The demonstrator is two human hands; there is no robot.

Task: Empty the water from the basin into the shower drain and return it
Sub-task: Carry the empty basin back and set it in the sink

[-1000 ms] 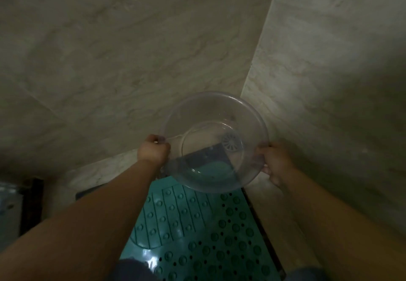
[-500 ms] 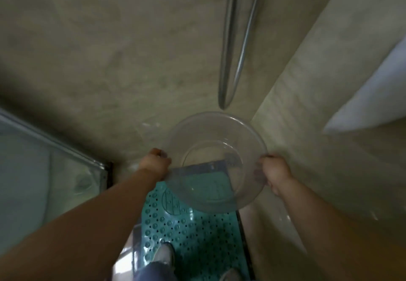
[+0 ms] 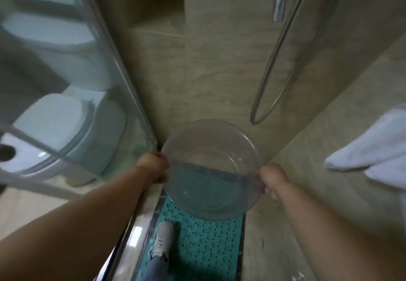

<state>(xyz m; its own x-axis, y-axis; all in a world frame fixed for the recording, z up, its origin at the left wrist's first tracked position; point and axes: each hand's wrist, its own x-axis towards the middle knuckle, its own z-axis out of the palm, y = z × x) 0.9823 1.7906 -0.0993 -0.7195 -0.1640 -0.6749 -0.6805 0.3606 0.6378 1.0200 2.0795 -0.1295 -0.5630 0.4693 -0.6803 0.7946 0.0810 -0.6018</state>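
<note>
Two bare forearms enter from the lower corners and converge on one clear basin (image 3: 212, 168), held between them at the centre of the head view. Nearest the viewer: one grey shoe (image 3: 162, 240) below a denim trouser leg, standing on one teal perforated shower mat (image 3: 204, 247). Next, the left hand (image 3: 152, 164) is closed on the basin's left rim and the right hand (image 3: 272, 180) is closed on its right rim — the two grips sit on opposite sides, so the basin lies directly between the hands and neither hand is clearly nearer to it. The basin is round, hence without a long axis; its mouth appears tilted toward the camera, and whether any water remains inside cannot be told through the clear plastic. It hangs in the air above the far end of the mat, apart from the wall behind. The shower drain is not visible in this frame. Judged from this, the coming move turns on carrying the basin out past the glass shower door (image 3: 114, 78) at the left, which stands just beside the left hand. Farther off: one toilet (image 3: 59, 124) seen through the glass, one looped shower hose (image 3: 283, 56) on the tiled wall, and one white towel (image 3: 371, 146) at the right edge.
</note>
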